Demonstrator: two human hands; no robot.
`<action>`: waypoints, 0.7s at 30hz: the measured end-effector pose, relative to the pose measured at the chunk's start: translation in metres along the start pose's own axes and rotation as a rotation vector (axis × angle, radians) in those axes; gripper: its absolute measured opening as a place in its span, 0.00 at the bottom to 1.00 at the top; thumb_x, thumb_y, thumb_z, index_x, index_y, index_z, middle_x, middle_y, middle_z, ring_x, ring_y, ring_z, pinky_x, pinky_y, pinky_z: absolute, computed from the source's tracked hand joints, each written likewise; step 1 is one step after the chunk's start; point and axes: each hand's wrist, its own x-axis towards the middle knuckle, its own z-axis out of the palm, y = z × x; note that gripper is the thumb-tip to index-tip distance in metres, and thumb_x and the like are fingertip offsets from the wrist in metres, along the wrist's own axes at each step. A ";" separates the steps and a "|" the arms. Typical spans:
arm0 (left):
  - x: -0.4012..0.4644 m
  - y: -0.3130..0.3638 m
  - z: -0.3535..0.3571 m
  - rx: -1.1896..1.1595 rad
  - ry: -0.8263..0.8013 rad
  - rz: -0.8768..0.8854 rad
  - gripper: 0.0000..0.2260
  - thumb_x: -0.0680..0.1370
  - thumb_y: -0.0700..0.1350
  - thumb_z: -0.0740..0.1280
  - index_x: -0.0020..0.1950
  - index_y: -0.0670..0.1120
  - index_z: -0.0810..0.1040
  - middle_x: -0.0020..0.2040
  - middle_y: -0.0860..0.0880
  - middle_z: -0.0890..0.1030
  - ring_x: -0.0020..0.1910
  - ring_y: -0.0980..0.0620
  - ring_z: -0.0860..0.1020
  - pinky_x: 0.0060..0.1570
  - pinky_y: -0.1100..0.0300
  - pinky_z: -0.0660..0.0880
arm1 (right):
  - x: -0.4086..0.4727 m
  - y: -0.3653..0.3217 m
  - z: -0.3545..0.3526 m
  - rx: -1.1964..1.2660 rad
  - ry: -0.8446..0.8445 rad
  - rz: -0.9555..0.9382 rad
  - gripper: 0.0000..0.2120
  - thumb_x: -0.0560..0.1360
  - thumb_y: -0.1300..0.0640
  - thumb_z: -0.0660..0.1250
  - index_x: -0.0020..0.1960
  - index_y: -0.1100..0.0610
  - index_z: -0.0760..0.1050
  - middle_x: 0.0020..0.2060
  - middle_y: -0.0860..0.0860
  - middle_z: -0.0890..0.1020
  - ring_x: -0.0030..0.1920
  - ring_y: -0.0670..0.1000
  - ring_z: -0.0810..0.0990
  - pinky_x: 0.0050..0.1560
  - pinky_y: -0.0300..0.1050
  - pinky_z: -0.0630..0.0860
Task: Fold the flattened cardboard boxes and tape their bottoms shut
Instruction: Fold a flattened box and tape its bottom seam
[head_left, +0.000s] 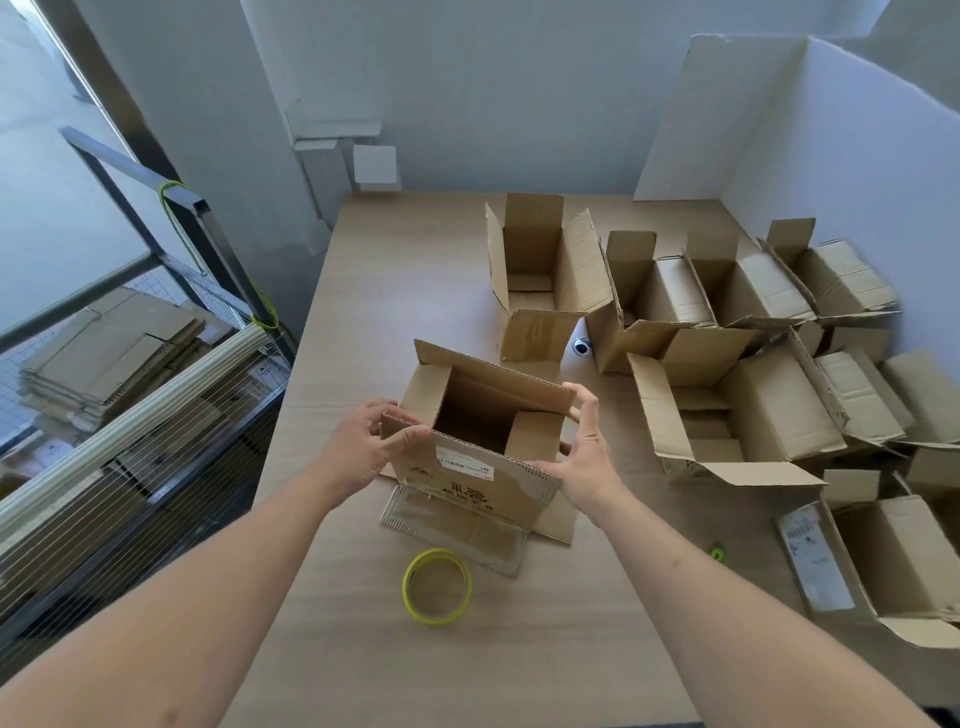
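Note:
An opened-up cardboard box (475, 483) stands on the wooden table (395, 270) in front of me, its upper flaps sticking up and its lower flaps splayed on the table. My left hand (363, 447) grips the box's near left corner, thumb on the front panel. My right hand (582, 447) holds the right side, fingers curled over the far flap and thumb on the near edge. A roll of clear tape with a yellow core (437, 586) lies on the table just in front of the box.
Several folded open boxes (748, 415) crowd the right side of the table, one more (540, 280) behind the held box. A stack of flattened boxes (109, 353) sits on a wire rack at left. A small green object (718, 552) lies at right.

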 end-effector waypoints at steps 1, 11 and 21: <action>0.004 -0.004 0.000 -0.014 -0.005 -0.018 0.12 0.70 0.59 0.77 0.47 0.54 0.88 0.64 0.56 0.77 0.59 0.53 0.79 0.50 0.63 0.74 | 0.002 -0.001 0.000 0.026 -0.018 0.010 0.53 0.67 0.71 0.80 0.75 0.33 0.56 0.73 0.49 0.65 0.68 0.54 0.70 0.46 0.33 0.80; 0.035 -0.014 0.017 0.109 0.163 -0.205 0.21 0.76 0.58 0.77 0.61 0.50 0.74 0.56 0.48 0.83 0.56 0.44 0.82 0.53 0.51 0.78 | 0.021 -0.006 0.007 0.201 0.008 0.082 0.07 0.83 0.48 0.62 0.53 0.47 0.78 0.56 0.56 0.80 0.51 0.49 0.79 0.51 0.51 0.79; 0.043 -0.017 0.024 0.724 -0.179 0.172 0.28 0.82 0.63 0.65 0.81 0.67 0.60 0.84 0.56 0.38 0.84 0.41 0.43 0.82 0.43 0.50 | 0.020 0.019 0.031 -0.181 0.147 -0.030 0.08 0.77 0.56 0.73 0.54 0.46 0.82 0.78 0.52 0.66 0.78 0.47 0.63 0.70 0.40 0.65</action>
